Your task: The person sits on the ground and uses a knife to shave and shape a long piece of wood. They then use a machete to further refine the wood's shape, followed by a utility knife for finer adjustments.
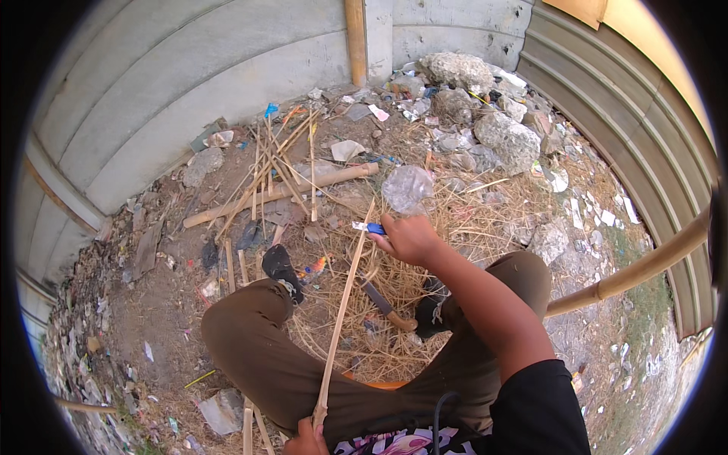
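A long bamboo strip (340,303) slants across my lap, its far tip up beside the knife. My left hand (305,438), partly cut off by the lower edge, is closed round its near end. In my right hand (408,239), stretched out ahead, is a blue-handled utility knife (374,227). Its pale blade end points left, close to the strip's far tip; I cannot tell whether they touch. Between my feet a machete (386,305) with a wooden handle lies on bamboo shavings (390,277).
Several bamboo strips (282,163) rest crosswise over a bamboo pole (334,177) ahead. Broken concrete lumps (506,141) and litter lie by the grey wall (250,64). A clear plastic bag (407,189) sits beyond my right hand. Another thick pole (637,274) juts in at the right.
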### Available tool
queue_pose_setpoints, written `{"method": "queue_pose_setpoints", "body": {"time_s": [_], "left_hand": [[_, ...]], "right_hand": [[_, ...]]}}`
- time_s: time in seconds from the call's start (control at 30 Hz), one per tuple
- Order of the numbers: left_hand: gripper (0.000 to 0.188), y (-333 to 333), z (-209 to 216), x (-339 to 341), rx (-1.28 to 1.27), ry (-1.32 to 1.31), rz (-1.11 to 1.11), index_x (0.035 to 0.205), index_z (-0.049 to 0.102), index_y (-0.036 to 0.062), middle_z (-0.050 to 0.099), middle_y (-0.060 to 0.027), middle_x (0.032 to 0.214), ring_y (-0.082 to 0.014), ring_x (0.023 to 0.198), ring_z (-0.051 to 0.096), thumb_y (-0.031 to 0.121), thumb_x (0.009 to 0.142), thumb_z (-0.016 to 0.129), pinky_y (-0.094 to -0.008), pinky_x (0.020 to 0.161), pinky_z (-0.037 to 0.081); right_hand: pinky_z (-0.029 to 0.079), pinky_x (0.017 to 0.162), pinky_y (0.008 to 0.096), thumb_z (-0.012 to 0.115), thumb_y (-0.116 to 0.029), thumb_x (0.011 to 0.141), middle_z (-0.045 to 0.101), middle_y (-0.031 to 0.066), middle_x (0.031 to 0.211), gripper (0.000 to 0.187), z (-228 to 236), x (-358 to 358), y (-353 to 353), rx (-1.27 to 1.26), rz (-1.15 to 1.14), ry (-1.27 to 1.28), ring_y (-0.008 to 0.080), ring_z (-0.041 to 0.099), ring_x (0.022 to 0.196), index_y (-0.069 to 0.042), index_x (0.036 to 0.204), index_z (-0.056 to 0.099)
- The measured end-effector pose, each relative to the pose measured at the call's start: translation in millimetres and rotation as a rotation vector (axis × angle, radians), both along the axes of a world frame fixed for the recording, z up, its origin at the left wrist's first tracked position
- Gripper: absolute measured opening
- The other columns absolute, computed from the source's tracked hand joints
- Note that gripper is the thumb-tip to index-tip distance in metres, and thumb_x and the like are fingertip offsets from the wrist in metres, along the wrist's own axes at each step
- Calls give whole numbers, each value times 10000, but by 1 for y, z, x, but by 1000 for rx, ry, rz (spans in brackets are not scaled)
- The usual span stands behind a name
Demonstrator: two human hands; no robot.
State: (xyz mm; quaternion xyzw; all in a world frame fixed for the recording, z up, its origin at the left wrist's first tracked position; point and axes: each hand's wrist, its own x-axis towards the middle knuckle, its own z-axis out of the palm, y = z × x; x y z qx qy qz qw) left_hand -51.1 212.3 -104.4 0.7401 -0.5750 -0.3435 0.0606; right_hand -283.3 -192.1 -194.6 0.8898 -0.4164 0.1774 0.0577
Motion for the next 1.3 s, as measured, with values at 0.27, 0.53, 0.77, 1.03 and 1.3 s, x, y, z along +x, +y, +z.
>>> {"method": "queue_pose_setpoints", "body": {"time_s": [0.27,0.53,0.77,1.03,1.3], "left_hand": [[296,0,-12,-7,-132,-35,-2,1255,445,-6,617,-335,780,-538,714,612,130,992,452,-586,580,466],[232,-6,-13,-3,-70,-11,68,1193,455,-3,606,-332,749,-534,695,606,111,991,449,-582,562,448],[276,-3,-10,-4,-79,-24,74,1239,449,0,588,-362,777,-540,704,607,127,994,468,-569,549,441],[184,-81,26,-21,-130,348,191,981,502,-25,590,-254,640,-479,623,604,150,1031,482,-497,552,467],[174,-207,13,-29,-536,-215,42,1040,502,-19,620,-265,662,-469,619,630,153,1017,495,-558,552,491]], "right_hand": [[367,384,344,563,-299,940,476,6,531,269,-6,18,-15,1264,-343,-355,180,471,392,-101,778,477],[483,503,413,567,-293,935,582,105,635,262,8,24,7,973,-178,-409,268,599,528,-62,812,574],[555,747,511,550,-353,954,702,196,848,341,35,36,23,546,-194,-70,389,705,819,-23,981,634],[521,675,531,292,-485,1059,668,190,736,502,57,51,48,582,-45,-254,422,670,713,-39,1065,522],[516,594,517,350,-456,1062,638,186,653,471,87,44,58,421,106,-190,417,659,638,-34,974,539]]}}
